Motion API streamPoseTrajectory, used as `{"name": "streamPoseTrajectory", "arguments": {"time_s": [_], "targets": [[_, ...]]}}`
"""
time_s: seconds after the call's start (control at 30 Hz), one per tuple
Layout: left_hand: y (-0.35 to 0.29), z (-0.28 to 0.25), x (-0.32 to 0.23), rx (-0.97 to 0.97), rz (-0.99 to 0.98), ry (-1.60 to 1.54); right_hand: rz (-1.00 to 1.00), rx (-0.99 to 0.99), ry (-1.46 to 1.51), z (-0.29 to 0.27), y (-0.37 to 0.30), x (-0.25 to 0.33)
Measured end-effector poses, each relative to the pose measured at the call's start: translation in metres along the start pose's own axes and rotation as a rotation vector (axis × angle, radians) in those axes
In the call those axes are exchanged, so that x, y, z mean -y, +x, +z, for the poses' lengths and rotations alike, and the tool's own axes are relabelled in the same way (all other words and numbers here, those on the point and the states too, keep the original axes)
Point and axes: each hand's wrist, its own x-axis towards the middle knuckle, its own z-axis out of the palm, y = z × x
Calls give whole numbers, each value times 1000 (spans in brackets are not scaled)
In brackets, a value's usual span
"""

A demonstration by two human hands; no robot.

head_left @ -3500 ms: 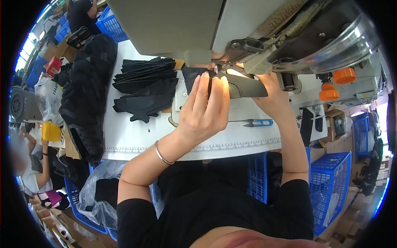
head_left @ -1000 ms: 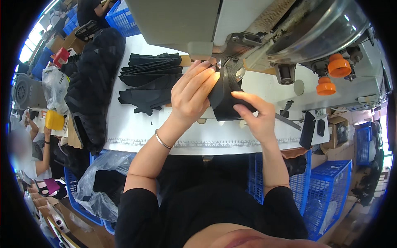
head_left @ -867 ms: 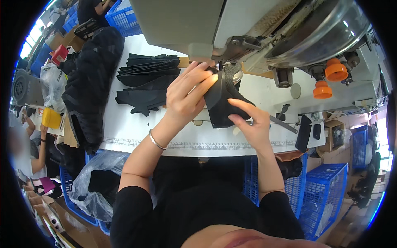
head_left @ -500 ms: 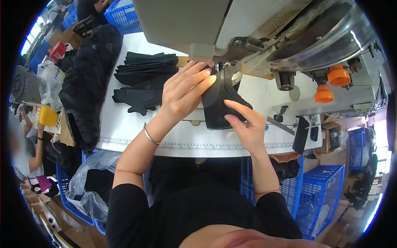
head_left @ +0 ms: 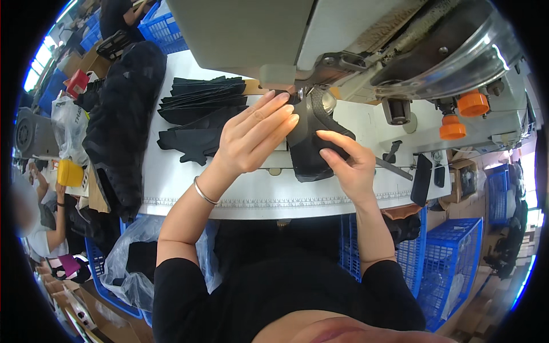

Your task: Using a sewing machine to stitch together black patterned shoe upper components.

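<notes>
A black shoe upper [head_left: 306, 150] with a textured collar stands at the needle area of a large sewing machine [head_left: 246, 40]. My right hand [head_left: 351, 163] pinches its near right edge between thumb and fingers. On the other side, my left hand [head_left: 254, 134] has its fingers stretched out together, tips at the upper's left edge close to the needle area. The machine head partly hides the spot where the upper meets the needle. A stack of black cut pieces [head_left: 203, 100] lies left of my left hand.
A long pile of black uppers [head_left: 123, 120] lies at the table's left. Right of the work are a metal strip [head_left: 394, 168] and a black flat object [head_left: 421, 180]. Blue crates [head_left: 449, 257] stand below the table [head_left: 257, 210]. Other people sit at the far left.
The upper and my right hand appear slightly further right in the picture, as the whole view has shifted a little. My left fingers look straighter and lie less over the upper.
</notes>
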Motion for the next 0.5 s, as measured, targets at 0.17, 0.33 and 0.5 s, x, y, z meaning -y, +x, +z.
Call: {"name": "streamPoseTrajectory", "arguments": {"time_s": [0.17,0.33,0.5], "targets": [[4,-1,5,7,29,10,-2,-10,22,2,1,3],[2,-4,11,28,64,-17,36,-10,40,1,4,2],[2,-5,17,27,110,12,27,-24,30,5,9,2]]}}
